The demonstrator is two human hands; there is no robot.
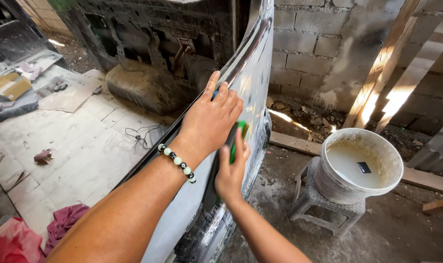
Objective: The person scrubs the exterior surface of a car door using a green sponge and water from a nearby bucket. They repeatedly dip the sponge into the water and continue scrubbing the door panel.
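A grey, sanded car body panel stands on edge and runs from the bottom middle up to the top. My left hand, with a bead bracelet at the wrist, lies flat over the panel's upper edge, fingers pointing up along it. A speck of blue shows under its fingertips; what it is cannot be told. Just below, my right hand presses a green and black sanding block against the panel's outer face. The left hand covers most of the block.
A white bucket of cloudy water sits on a grey plastic stool to the right. Wooden planks lean on a block wall. To the left lie cardboard sheets, a black cable and red cloths.
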